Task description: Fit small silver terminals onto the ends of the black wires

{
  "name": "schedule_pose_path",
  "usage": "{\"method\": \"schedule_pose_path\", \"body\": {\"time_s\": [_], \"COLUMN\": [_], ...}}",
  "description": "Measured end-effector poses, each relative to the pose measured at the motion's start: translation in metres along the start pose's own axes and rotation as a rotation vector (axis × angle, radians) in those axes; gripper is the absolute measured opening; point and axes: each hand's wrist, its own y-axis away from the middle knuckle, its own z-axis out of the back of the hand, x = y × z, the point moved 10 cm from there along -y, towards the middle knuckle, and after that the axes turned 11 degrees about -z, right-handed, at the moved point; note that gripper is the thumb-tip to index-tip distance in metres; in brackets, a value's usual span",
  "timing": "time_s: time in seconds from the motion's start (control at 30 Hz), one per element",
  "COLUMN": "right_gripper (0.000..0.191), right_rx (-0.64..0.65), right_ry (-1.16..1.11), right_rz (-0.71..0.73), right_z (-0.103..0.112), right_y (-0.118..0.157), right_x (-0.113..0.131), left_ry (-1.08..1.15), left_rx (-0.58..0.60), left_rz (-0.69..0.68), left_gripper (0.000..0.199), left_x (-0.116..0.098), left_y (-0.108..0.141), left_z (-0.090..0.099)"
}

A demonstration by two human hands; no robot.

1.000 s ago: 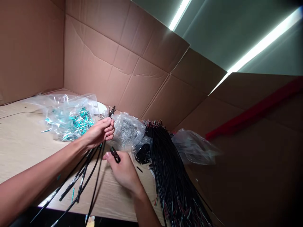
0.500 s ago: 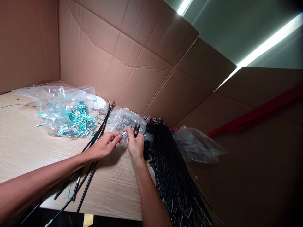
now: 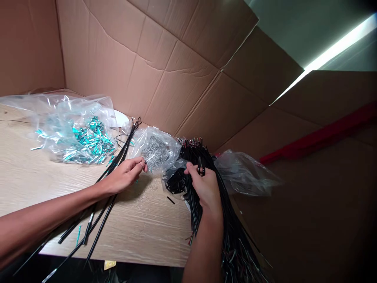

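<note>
My left hand (image 3: 129,175) is closed in a pinch, with a small dark tip of a thin black cable (image 3: 145,162) showing at the fingertips; the rest of that cable is hidden by the hand. Several loose black cables (image 3: 103,224) lie under my left wrist, some with silvery foil at their ends. Held in my right hand (image 3: 206,186) are small black snips (image 3: 201,166), blades pointing up and away. That hand is over a thick bundle of black cables (image 3: 229,220) with stripped, coloured wire ends.
At the left lies a clear bag (image 3: 64,137) of teal and silver foil scraps. A second bag (image 3: 156,151) holds fine silvery clippings, beside a bag of short black pieces (image 3: 176,181). Cardboard walls (image 3: 118,59) enclose the wooden table (image 3: 141,239). Another clear bag (image 3: 250,177) lies right.
My right hand has moved right with the snips, away from my left hand, and now is over the cable bundle. A short black piece shows on the table. The view has shifted slightly.
</note>
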Motion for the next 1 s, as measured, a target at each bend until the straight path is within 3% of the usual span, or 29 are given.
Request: {"method": "schedule_pose_path", "body": {"time_s": [0.07, 0.17, 0.23, 0.33, 0.47, 0.83, 1.0], "right_gripper": [0.036, 0.025, 0.024, 0.032, 0.023, 0.018, 0.025], "right_rx": [0.048, -0.081, -0.055, 0.124, 0.157, -0.019, -0.072], "right_ry": [0.279, 0.532, 0.426, 0.118, -0.028, -0.035, 0.101], "right_rz": [-0.072, -0.05, 0.09, 0.283, 0.39, 0.553, 0.657], "right_z": [-0.01, -0.014, -0.035, -0.078, -0.106, -0.104, -0.109], "right_y": [0.004, 0.004, 0.007, 0.016, 0.023, 0.035, 0.043], "right_x": [-0.011, 0.002, 0.029, 0.062, 0.072, 0.069, 0.065], "left_ry": [0.02, 0.041, 0.049, 0.063, 0.08, 0.081, 0.182], "left_rx": [-0.008, -0.017, -0.021, -0.036, -0.064, -0.069, -0.094], "left_rz": [0.014, 0.026, 0.025, 0.028, 0.023, 0.006, 0.043], "left_gripper": [0.036, 0.035, 0.035, 0.035, 0.036, 0.035, 0.032], "left_x": [0.002, 0.004, 0.005, 0.007, 0.007, 0.013, 0.015], "left_y": [-0.001, -0.002, -0.002, -0.001, -0.002, -0.001, -0.002], "left_z": [0.0, 0.0, -0.001, 0.0, 0.002, 0.002, -0.001]}}
